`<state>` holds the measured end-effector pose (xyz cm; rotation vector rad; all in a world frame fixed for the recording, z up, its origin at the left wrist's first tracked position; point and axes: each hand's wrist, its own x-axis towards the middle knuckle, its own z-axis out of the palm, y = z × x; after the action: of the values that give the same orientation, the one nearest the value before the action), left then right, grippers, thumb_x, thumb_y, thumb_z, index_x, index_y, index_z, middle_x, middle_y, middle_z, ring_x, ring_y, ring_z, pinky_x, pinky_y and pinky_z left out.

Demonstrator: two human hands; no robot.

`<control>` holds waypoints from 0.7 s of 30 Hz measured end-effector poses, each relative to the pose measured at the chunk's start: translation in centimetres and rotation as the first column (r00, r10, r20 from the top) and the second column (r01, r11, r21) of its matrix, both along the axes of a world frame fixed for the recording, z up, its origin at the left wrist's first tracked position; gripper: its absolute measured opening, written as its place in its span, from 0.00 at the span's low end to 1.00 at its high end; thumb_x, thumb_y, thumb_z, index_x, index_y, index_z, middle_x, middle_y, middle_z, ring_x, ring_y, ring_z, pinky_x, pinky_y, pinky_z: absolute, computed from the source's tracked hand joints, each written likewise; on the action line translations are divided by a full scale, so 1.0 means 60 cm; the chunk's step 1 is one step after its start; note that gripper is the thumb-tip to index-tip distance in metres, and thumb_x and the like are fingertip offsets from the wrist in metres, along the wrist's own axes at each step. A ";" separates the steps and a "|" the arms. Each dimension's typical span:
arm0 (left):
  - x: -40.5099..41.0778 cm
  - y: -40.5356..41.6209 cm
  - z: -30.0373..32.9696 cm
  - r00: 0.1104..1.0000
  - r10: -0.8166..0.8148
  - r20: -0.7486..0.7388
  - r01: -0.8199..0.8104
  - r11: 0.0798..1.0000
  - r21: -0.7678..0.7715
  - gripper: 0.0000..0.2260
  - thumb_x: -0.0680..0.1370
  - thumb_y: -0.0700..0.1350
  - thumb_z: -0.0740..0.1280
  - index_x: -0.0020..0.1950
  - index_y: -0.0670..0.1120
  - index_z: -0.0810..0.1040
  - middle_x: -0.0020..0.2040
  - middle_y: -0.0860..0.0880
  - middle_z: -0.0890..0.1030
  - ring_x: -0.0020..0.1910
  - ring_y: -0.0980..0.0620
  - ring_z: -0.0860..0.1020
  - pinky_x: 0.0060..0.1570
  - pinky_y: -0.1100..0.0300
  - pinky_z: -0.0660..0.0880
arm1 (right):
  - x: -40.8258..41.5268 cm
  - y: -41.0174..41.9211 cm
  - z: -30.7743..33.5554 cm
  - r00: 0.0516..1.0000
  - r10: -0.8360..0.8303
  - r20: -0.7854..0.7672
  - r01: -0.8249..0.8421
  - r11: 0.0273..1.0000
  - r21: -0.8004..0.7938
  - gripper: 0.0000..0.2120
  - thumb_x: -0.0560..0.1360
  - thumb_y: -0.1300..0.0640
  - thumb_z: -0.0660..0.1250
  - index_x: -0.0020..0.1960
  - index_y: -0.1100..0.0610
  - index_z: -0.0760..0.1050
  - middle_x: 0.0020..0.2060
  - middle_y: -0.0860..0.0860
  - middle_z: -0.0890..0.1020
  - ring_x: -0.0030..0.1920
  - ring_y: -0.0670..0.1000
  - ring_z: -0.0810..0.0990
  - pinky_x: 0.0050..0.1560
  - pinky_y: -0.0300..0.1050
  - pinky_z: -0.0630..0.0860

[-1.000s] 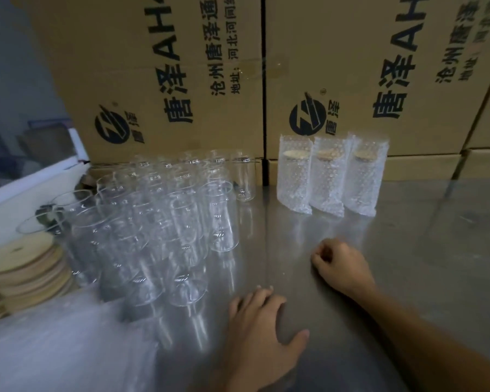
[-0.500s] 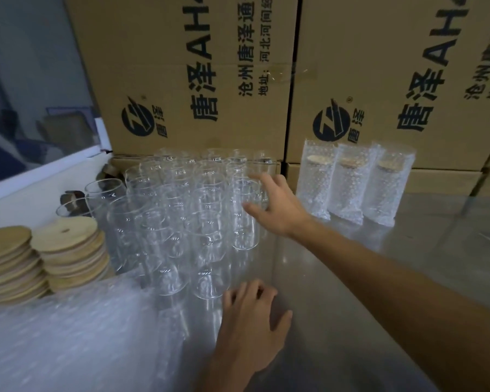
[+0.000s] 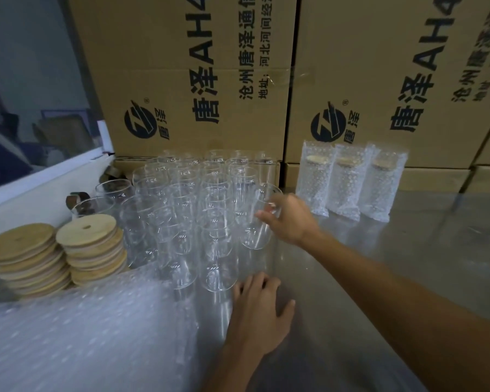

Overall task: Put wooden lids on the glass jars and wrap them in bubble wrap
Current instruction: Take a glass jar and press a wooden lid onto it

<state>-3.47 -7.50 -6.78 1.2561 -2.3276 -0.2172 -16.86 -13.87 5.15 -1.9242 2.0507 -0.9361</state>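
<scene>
Right hand (image 3: 290, 219) curled round glass jar (image 3: 257, 219) at right edge of jar cluster (image 3: 187, 210), mid-desk. Left hand (image 3: 259, 309) flat, fingers straight, pressed on steel desk (image 3: 408, 264) near front. Wooden lids (image 3: 88, 236) stacked at left edge; bubble wrap (image 3: 82, 335) at front-left corner; three wrapped jars (image 3: 348, 182) along back edge against cardboard boxes (image 3: 379, 66).

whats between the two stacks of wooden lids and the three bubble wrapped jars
In the head view, the crowd of clear, lidless glass jars fills that stretch, and the right hand grips one jar at its right edge.
</scene>
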 end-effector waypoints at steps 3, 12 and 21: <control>0.000 0.003 0.002 0.998 -0.003 -0.065 0.004 1.000 0.009 0.16 0.78 0.58 0.63 0.58 0.49 0.73 0.56 0.51 0.73 0.59 0.49 0.71 0.65 0.56 0.61 | -0.010 0.048 -0.011 0.998 -0.047 0.052 0.052 0.995 -0.091 0.09 0.77 0.45 0.71 0.44 0.48 0.74 0.56 0.55 0.79 0.49 0.52 0.80 0.53 0.50 0.77; 0.018 0.014 0.005 0.802 0.091 -0.591 0.004 0.987 0.158 0.32 0.69 0.49 0.77 0.66 0.55 0.63 0.60 0.58 0.67 0.51 0.50 0.78 0.50 0.61 0.76 | 0.018 0.185 -0.018 0.978 -0.067 0.196 0.116 0.962 -0.248 0.08 0.74 0.46 0.75 0.42 0.49 0.80 0.73 0.54 0.70 0.43 0.49 0.85 0.59 0.55 0.78; 0.017 0.014 0.009 0.729 0.139 -0.671 0.088 0.952 0.293 0.42 0.68 0.54 0.80 0.75 0.55 0.60 0.58 0.51 0.79 0.42 0.58 0.81 0.45 0.65 0.77 | 0.022 0.226 0.042 0.979 0.154 0.133 -0.133 0.979 -0.155 0.07 0.69 0.44 0.79 0.39 0.43 0.82 0.65 0.46 0.77 0.43 0.36 0.74 0.50 0.46 0.76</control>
<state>-2.44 -6.69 -6.26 1.0828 -1.6527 -0.9079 -15.54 -0.33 7.68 -1.9803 1.7816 -1.1809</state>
